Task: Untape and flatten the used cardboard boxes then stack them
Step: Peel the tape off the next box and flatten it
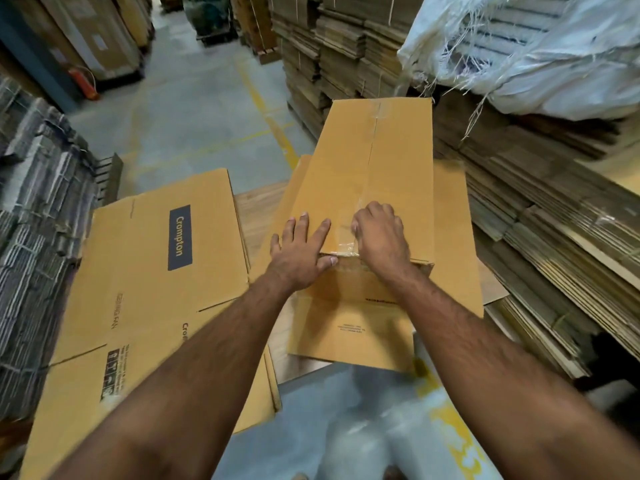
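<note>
A tall brown cardboard box [374, 161] lies in front of me, its taped seam running away from me along the top face. My left hand [301, 251] presses flat on the box's near end, fingers straight. My right hand [379, 237] has its fingers curled at the clear tape [343, 245] on the near edge of the seam and pinches it. More clear tape [379, 110] shows at the far end. To the left lies a flattened box [152, 289] printed "Crompton". Another flattened sheet [346, 327] lies under the box.
Tall stacks of flattened cardboard [346, 46] stand at the right and rear. A torn white woven sack [540, 53] sits on the right stack. Dark bundled stacks [38, 220] line the left. A grey concrete aisle [194, 109] with yellow lines runs ahead.
</note>
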Demonstrator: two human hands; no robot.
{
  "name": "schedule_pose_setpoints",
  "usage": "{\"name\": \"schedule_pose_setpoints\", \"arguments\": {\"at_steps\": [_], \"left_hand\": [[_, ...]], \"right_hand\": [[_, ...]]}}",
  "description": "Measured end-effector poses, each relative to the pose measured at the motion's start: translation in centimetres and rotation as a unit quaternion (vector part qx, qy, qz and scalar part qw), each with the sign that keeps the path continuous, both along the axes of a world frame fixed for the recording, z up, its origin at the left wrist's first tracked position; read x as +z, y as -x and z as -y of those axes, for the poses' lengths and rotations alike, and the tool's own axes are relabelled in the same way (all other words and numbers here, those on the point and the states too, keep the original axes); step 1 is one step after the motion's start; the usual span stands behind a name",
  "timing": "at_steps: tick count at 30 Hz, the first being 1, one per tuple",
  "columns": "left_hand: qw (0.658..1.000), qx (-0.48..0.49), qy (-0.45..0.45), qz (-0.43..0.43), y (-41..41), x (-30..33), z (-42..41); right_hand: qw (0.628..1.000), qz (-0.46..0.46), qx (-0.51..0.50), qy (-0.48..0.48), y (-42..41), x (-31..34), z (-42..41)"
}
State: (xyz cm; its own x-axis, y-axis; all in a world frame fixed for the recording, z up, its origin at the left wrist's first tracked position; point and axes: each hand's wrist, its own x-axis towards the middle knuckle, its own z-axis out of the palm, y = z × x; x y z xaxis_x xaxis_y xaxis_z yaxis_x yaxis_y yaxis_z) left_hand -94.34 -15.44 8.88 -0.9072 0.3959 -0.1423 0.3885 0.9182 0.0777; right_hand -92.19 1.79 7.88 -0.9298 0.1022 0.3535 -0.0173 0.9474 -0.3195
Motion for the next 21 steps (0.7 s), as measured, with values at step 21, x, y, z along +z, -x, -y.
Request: {"name": "schedule_pose_setpoints", "arguments": {"at_steps": [21], "left_hand": [[0.997,-0.033,-0.058,0.031,1.0,-0.1,1.0]], "right_hand": [[0.993,-0.043,-0.110,-0.017,-14.2,-6.9,8.3]]}}
